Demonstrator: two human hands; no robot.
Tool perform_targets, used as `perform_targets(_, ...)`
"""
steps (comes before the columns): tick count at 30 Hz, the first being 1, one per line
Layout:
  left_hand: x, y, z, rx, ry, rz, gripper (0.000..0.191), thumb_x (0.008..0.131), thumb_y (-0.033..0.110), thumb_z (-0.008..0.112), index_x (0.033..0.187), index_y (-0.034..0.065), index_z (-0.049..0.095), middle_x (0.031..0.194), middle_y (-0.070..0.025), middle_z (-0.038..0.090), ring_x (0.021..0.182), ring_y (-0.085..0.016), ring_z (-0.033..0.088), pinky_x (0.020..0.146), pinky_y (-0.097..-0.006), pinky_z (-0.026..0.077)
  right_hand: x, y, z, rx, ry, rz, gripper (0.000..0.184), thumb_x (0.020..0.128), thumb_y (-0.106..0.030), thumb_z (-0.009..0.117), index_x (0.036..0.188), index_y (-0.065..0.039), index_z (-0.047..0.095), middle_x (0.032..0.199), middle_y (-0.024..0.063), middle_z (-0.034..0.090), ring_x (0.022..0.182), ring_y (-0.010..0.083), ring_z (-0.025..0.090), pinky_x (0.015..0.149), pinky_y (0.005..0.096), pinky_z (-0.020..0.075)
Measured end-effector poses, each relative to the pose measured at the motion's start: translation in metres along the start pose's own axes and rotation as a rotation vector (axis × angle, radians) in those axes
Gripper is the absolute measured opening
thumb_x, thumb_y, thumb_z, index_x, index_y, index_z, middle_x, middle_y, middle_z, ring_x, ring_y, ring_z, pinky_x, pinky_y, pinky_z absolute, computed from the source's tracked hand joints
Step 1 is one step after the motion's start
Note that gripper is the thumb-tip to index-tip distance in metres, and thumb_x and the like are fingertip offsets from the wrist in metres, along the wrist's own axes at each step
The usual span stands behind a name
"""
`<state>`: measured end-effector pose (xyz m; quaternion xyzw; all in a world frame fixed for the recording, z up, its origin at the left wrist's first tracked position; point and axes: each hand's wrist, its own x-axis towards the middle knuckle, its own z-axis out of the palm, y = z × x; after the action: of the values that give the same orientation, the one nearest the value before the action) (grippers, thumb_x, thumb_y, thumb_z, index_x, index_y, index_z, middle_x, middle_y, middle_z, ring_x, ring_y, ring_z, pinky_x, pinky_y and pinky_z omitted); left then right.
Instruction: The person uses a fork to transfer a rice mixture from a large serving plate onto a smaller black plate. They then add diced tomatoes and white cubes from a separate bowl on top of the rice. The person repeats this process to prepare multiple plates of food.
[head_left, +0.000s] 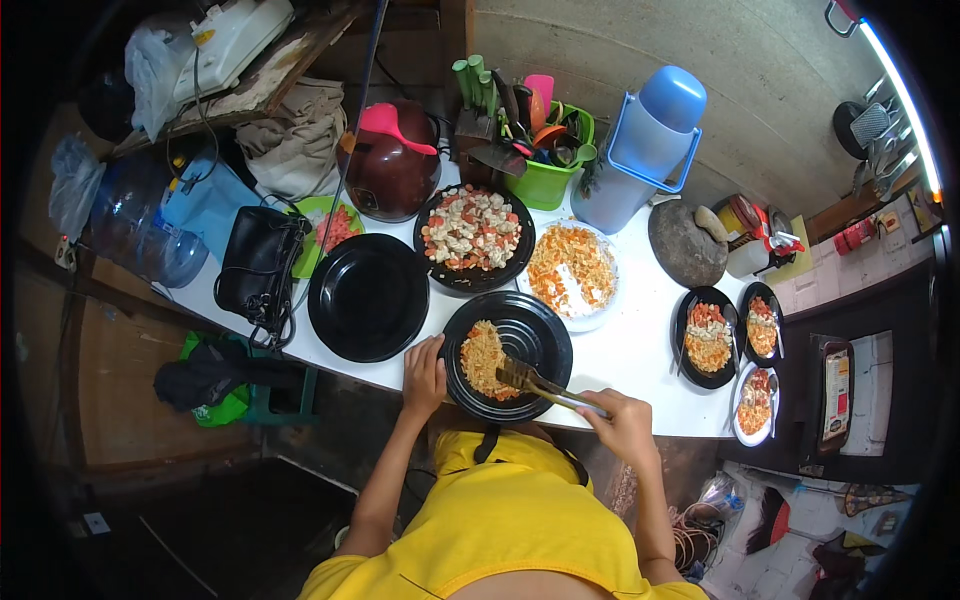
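Note:
My left hand (425, 375) holds the left rim of a black plate (551, 337) at the table's front edge. Tongs (551, 388) are gripped in my right hand (622, 420), their tips touching the rice mixture (484, 360) on the left half of that plate. Behind it stand a black plate of diced pieces with a creamy white topping (471, 229) and a white plate of orange-flecked rice (574, 270). An empty black plate (367, 296) lies to the left.
Plates of food with cutlery (706, 337) stand at the right, near a stone mortar (686, 244). At the back are a blue jug (630, 161), a green utensil basket (544, 184) and a dark red rice cooker (394, 169). A black handbag (255, 262) lies left.

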<state>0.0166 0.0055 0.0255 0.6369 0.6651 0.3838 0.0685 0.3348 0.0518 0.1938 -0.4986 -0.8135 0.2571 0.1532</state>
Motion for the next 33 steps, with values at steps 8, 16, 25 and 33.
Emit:
perform_targets(8,0.0,0.0,0.0,-0.012,-0.009,-0.011,0.039,0.093,0.012,0.044,0.129,0.0007,0.051,0.124,-0.0205,0.056,0.117,-0.037,0.051,0.102,-0.0467,0.035,0.013,-0.023,0.03,-0.365,0.151,-0.283,0.015,0.077,-0.015,0.072,0.091,-0.008,0.07,0.071,0.0019,0.06,0.059,0.0172,0.06,0.05,0.0307,0.0447)
perform_targets(16,0.001,-0.003,0.0,0.015,-0.009,0.019,0.039,0.093,0.015,0.044,0.129,-0.0006,0.05,0.123,-0.0184,0.057,0.116,-0.035,0.052,0.098,-0.0473,0.037,0.028,-0.033,0.03,-0.303,0.126,-0.303,0.011,0.078,-0.014,0.071,0.087,-0.008,0.07,0.069,0.0023,0.059,0.058,0.0187,0.06,0.051,0.0329,0.0445)
perform_targets(25,0.002,-0.004,-0.005,-0.035,-0.032,0.005,0.043,0.091,0.017,0.045,0.13,-0.0007,0.049,0.13,-0.0171,0.054,0.12,-0.033,0.051,0.101,-0.045,0.036,0.108,-0.059,0.016,-0.378,0.27,-0.287,0.015,0.081,-0.016,0.069,0.094,-0.007,0.068,0.075,0.0054,0.06,0.063,0.0219,0.061,0.055,0.0343,0.0461)
perform_targets(33,0.004,-0.005,-0.008,-0.045,-0.089,0.01,0.047,0.092,0.02,0.045,0.134,-0.0002,0.044,0.138,-0.017,0.048,0.123,-0.032,0.047,0.102,-0.0459,0.034,0.191,-0.067,0.066,-0.627,0.239,-0.334,0.014,0.075,-0.007,0.064,0.088,-0.004,0.068,0.076,0.0055,0.06,0.075,0.0197,0.062,0.065,0.0341,0.0466)
